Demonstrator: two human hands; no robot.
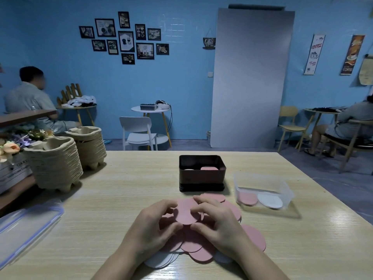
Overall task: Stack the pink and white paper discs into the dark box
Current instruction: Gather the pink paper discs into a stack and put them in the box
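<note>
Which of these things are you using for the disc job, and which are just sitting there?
For the job: left hand and right hand, both pinching the top pink disc; pink disc heap; white discs; dark box; clear tub, holding two more discs.
Just lying about: pulp tray stacks; clear lid; flowers.

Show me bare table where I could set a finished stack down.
Bare table lies between the tray stacks and the box, and between the lid and the left hand. Crowded: discs cover the table right before the box.
</note>
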